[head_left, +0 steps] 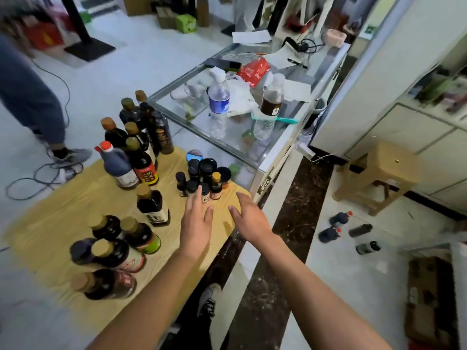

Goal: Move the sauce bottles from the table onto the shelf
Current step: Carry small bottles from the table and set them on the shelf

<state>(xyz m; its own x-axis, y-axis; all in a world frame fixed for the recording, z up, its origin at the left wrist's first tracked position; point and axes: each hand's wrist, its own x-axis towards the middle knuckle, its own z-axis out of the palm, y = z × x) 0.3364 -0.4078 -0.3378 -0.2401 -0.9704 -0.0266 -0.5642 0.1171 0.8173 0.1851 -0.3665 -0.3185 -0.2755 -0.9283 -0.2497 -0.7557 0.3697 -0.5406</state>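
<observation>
Head view, one frame, edges motion-blurred. Wooden table carries the sauce bottles in three groups. Far group: tall dark bottles with gold or brown caps, upright and packed close, plus a handled jug with a red-and-white cap, filled with dark liquid. Near-left group: squat bottles of dark sauce with gold caps, one bearing a green label, crowded together; whether any of them touch cannot be told through the blur. One short dark bottle with a white label stands alone between these groups. Small-bottle cluster at the table's far right corner: black-capped shakers and one gold-capped vial, upright, tight together. Left hand hovers over the table just beside that cluster, fingers straight and slightly spread, holding nothing; fingertip overlaps a small shaker in view, contact cannot be told. Right hand beside it, fingers relaxed, palm down, empty. Glass-topped counter abuts the table: on it a clear water bottle with blue label, nearly empty, and a clear bottle with brown label, dark liquid in its upper part. Four dark bottles lie on the floor at right, near a tan stool. Shelf at far right is blurred; contents unreadable.
</observation>
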